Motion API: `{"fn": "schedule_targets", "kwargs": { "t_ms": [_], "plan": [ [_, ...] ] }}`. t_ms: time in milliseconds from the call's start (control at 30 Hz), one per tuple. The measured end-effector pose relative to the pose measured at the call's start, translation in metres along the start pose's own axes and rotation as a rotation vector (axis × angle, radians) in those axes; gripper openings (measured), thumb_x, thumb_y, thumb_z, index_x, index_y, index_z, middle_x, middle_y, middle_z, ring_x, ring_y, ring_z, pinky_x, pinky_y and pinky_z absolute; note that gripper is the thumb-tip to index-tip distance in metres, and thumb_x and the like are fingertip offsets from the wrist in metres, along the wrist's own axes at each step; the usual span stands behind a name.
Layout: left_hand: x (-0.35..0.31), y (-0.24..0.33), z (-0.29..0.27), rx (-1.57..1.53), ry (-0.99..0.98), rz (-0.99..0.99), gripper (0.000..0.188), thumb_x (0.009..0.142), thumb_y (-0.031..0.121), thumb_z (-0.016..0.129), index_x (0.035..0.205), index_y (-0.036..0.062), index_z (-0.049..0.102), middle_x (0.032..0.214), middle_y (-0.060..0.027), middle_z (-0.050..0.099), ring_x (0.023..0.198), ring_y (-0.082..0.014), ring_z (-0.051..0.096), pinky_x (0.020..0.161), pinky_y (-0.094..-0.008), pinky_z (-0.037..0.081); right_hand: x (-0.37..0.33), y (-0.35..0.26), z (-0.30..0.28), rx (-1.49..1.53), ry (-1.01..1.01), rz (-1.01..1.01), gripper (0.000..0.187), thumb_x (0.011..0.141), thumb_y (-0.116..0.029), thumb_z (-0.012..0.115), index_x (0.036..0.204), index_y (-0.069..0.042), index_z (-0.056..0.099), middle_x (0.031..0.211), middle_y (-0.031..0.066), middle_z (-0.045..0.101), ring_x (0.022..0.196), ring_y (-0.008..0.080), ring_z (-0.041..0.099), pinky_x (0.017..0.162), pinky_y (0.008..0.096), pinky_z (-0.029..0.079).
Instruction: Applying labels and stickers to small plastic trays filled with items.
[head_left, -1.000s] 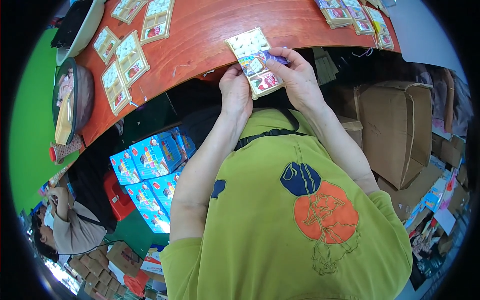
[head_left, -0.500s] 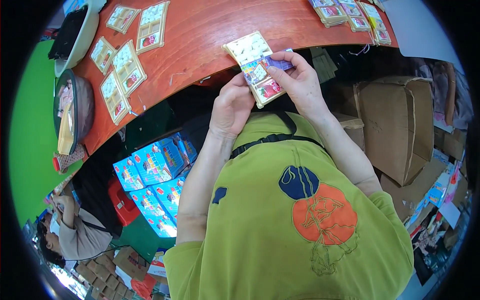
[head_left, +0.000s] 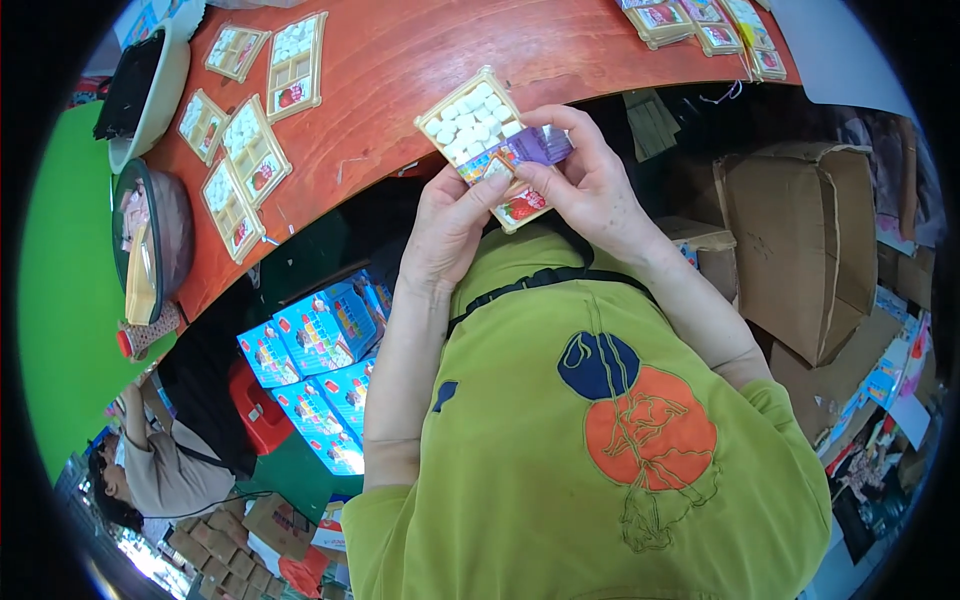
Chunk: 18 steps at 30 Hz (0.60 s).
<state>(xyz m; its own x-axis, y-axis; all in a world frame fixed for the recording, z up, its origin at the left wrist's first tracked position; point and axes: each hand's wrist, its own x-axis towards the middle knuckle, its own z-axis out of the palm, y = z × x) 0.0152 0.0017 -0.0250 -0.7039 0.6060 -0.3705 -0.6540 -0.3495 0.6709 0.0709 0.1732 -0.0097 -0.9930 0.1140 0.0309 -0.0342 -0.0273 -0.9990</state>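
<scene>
Between my hands, in front of my waist, is a cream plastic tray (head_left: pixel 437 124) with small white pieces in its upper part and a strawberry-printed packet in its lower compartment. A purple printed card sleeve (head_left: pixel 540 147) lies across the tray's middle, partly hidden by my fingers. My left hand (head_left: pixel 452 222) grips the tray's lower left side, thumb on the sleeve. My right hand (head_left: pixel 592 187) pinches the sleeve on the right with thumb and forefinger. Several similar trays (head_left: pixel 252 150) lie on the red table at the left.
Sleeved packs (head_left: pixel 665 18) are stacked at the table's far right. A basin (head_left: pixel 160 110) and a dark-rimmed bowl (head_left: pixel 172 235) stand at the left. Blue printed boxes (head_left: pixel 325 330) sit below the table, an open carton (head_left: pixel 775 250) at right. Another person (head_left: pixel 180 470) is at lower left.
The tray has moved slightly left and tilted more, showing more white pieces. My left thumb has come over onto the sleeve, which my right hand still pinches.
</scene>
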Motion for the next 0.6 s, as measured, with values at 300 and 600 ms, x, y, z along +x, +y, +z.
{"fn": "schedule_targets", "kwargs": {
  "t_ms": [300,600],
  "plan": [
    [-0.012,0.002,-0.018,0.206,-0.001,0.188,0.04,0.087,-0.002,0.073,0.125,0.0038,0.063,0.115,-0.008,0.07,0.106,-0.0187,0.066,0.095,-0.0335,0.053,0.005,0.001,-0.031,0.14,-0.155,-0.088,0.042,0.088,0.007,0.066,0.127,-0.004,0.055,0.114,0.0079,0.055,0.105,0.0148,0.059,0.09,0.0285,0.05],
    [-0.02,0.039,0.0,1.001,-0.258,0.827,0.035,0.066,0.015,0.081,0.099,0.0069,0.074,0.102,-0.0085,0.07,0.098,-0.0262,0.061,0.086,-0.0364,0.047,-0.002,-0.029,-0.052,-0.223,-0.316,-0.309,0.021,0.084,0.007,0.065,0.1,-0.004,0.074,0.11,0.0084,0.056,0.091,0.0155,0.053,0.076,0.0252,0.045]
  ]
}}
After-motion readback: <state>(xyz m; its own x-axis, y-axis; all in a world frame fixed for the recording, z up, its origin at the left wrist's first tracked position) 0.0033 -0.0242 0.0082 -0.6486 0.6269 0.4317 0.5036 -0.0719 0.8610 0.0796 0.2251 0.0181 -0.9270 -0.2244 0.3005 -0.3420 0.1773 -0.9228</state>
